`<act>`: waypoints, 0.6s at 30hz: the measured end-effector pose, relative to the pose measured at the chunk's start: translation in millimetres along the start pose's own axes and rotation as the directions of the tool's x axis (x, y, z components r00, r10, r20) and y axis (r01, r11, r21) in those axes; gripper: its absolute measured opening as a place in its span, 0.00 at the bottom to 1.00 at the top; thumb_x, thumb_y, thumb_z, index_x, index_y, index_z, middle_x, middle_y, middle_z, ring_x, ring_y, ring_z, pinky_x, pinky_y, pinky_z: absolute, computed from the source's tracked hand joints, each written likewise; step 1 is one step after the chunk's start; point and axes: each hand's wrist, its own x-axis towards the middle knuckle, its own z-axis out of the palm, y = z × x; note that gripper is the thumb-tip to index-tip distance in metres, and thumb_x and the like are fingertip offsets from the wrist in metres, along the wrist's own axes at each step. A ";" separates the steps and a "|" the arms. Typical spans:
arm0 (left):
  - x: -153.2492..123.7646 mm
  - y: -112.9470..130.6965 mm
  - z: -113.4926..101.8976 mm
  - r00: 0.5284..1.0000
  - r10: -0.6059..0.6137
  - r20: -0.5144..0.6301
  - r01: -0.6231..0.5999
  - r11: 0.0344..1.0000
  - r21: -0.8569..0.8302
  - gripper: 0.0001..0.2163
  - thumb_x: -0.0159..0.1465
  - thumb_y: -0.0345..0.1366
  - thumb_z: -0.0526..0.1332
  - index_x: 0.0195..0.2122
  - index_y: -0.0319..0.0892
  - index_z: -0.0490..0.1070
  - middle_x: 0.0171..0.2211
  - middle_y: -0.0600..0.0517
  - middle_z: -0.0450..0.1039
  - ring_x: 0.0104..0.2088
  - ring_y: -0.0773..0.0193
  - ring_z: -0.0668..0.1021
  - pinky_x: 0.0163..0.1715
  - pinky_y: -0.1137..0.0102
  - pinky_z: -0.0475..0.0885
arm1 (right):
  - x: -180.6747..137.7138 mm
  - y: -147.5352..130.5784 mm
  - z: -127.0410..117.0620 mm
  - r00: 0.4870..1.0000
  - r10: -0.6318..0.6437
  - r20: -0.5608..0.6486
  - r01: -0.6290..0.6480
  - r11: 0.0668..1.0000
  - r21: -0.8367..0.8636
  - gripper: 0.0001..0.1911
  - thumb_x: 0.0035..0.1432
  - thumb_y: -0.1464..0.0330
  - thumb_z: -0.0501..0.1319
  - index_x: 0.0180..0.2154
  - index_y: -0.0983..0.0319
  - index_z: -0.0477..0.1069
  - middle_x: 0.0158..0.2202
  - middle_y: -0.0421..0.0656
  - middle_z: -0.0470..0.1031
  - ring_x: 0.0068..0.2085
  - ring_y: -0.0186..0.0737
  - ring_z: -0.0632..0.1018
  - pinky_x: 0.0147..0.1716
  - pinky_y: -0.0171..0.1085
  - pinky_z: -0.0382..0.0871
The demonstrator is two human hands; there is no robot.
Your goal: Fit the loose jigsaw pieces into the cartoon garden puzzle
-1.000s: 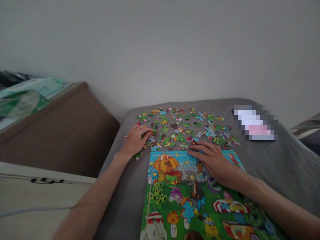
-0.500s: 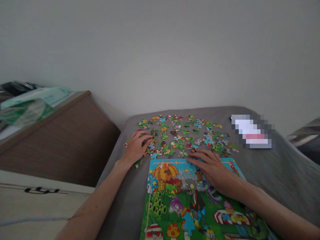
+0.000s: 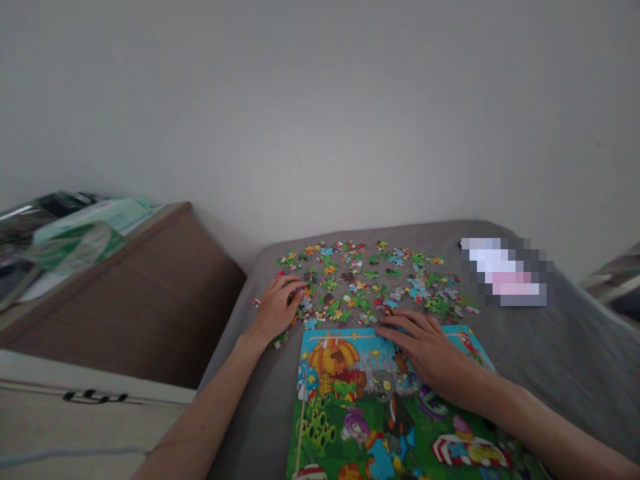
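Many small colourful jigsaw pieces (image 3: 419, 288) lie scattered over a grey cloth. Over their left edge rests my left hand (image 3: 277, 303), fingers curved and thumb apart from them; no piece shows clearly in its grasp. A picture board (image 3: 360, 393) with cartoon plants and zombies on green and blue lies in front of the pieces. My right hand (image 3: 420, 337) is stretched across the board's far edge, fingers extended and fingertips beside the nearest pieces. What lies under both palms is hidden.
On the right of the grey cloth (image 3: 560, 353) lies a phone (image 3: 505, 273), its screen blurred out. A brown cabinet (image 3: 150, 293) with plastic packets (image 3: 95, 227) on top stands at the left, above a pale drawer front (image 3: 90, 427). A plain wall (image 3: 320, 120) rises behind.
The view has tilted up slightly, so everything sits a little lower and to the right. Both hands keep nearly the same place over the pieces and board.
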 end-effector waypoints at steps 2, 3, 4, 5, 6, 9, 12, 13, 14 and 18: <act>-0.4 -0.4 0.2 1.000 -0.004 -0.016 0.004 1.000 -0.023 0.15 0.71 0.39 0.52 0.51 0.44 0.74 0.52 0.47 0.74 0.54 0.53 0.73 0.58 0.54 0.65 | -0.1 -0.1 -0.6 1.000 -0.002 -0.001 0.002 1.000 0.010 0.34 0.59 0.84 0.46 0.63 0.56 0.64 0.62 0.46 0.69 0.62 0.51 0.65 0.56 0.55 0.63; -0.6 -0.3 0.1 1.000 -0.011 -0.029 0.010 0.999 -0.036 0.15 0.71 0.38 0.51 0.53 0.43 0.73 0.52 0.47 0.74 0.55 0.53 0.72 0.58 0.54 0.65 | -0.3 -0.2 -1.0 1.000 -0.001 -0.002 0.001 1.000 0.014 0.34 0.59 0.84 0.46 0.63 0.56 0.64 0.62 0.46 0.68 0.62 0.51 0.65 0.56 0.54 0.63; -0.6 0.1 -0.2 0.999 -0.022 -0.044 0.020 0.999 -0.046 0.16 0.71 0.38 0.50 0.54 0.43 0.72 0.53 0.46 0.74 0.55 0.53 0.72 0.58 0.55 0.65 | -0.5 -0.4 -1.5 1.000 -0.001 -0.004 0.001 1.000 0.019 0.35 0.60 0.83 0.46 0.64 0.56 0.62 0.62 0.46 0.68 0.62 0.51 0.64 0.57 0.54 0.63; -0.5 0.7 -0.7 0.997 -0.036 -0.061 0.033 0.998 -0.054 0.17 0.71 0.38 0.49 0.54 0.42 0.72 0.53 0.46 0.74 0.56 0.53 0.72 0.59 0.55 0.65 | -0.7 -0.7 -1.9 1.000 0.001 -0.006 -0.001 1.000 0.022 0.35 0.60 0.83 0.46 0.65 0.57 0.61 0.63 0.47 0.67 0.62 0.50 0.64 0.57 0.54 0.63; -0.3 1.4 -1.6 0.996 -0.051 -0.079 0.046 0.997 -0.057 0.17 0.71 0.38 0.49 0.54 0.42 0.72 0.53 0.45 0.73 0.56 0.53 0.71 0.59 0.55 0.65 | -1.0 -1.1 -2.3 1.000 0.005 -0.008 -0.004 1.000 0.022 0.34 0.61 0.83 0.45 0.65 0.57 0.60 0.63 0.47 0.67 0.62 0.50 0.64 0.57 0.54 0.63; 1.3 0.9 -7.8 0.991 -0.070 -0.115 0.065 0.996 -0.053 0.17 0.70 0.39 0.50 0.53 0.42 0.73 0.52 0.46 0.74 0.55 0.53 0.72 0.57 0.56 0.66 | -1.4 -2.4 -2.5 1.000 0.020 -0.010 -0.020 1.000 0.003 0.35 0.60 0.83 0.45 0.67 0.58 0.57 0.63 0.48 0.66 0.62 0.49 0.65 0.57 0.55 0.64; 2.5 -11.5 -20.5 0.984 -0.090 -0.154 0.085 0.996 -0.036 0.16 0.69 0.39 0.49 0.51 0.44 0.73 0.50 0.47 0.75 0.52 0.54 0.74 0.57 0.57 0.66 | -1.8 -3.3 -1.6 0.999 0.034 -0.025 -0.035 0.999 -0.035 0.37 0.58 0.84 0.46 0.67 0.58 0.57 0.63 0.49 0.66 0.62 0.50 0.67 0.56 0.55 0.66; 2.3 -19.4 -25.5 0.976 -0.114 -0.183 0.111 0.993 -0.029 0.16 0.68 0.38 0.50 0.50 0.44 0.74 0.49 0.47 0.76 0.52 0.53 0.74 0.57 0.56 0.66 | -2.0 -3.4 -1.3 0.999 0.034 -0.035 -0.036 0.998 -0.046 0.37 0.58 0.84 0.46 0.66 0.58 0.58 0.63 0.50 0.66 0.62 0.50 0.67 0.56 0.54 0.66; 1.6 -28.9 -30.5 0.964 -0.151 -0.221 0.149 0.989 -0.028 0.17 0.68 0.38 0.50 0.50 0.44 0.74 0.50 0.47 0.76 0.53 0.52 0.74 0.58 0.55 0.66 | -2.2 -3.4 -1.0 0.998 0.030 -0.046 -0.033 0.998 -0.053 0.36 0.58 0.83 0.46 0.66 0.59 0.58 0.63 0.50 0.66 0.62 0.49 0.67 0.56 0.54 0.66; -3.8 -69.7 -43.4 0.878 -0.344 -0.333 0.314 0.939 -0.142 0.16 0.65 0.37 0.51 0.48 0.43 0.75 0.48 0.45 0.76 0.51 0.53 0.76 0.56 0.56 0.68 | -2.3 -2.2 -1.8 0.997 -0.013 -0.076 0.007 0.997 -0.078 0.33 0.60 0.83 0.47 0.65 0.62 0.60 0.62 0.51 0.68 0.61 0.48 0.69 0.56 0.51 0.67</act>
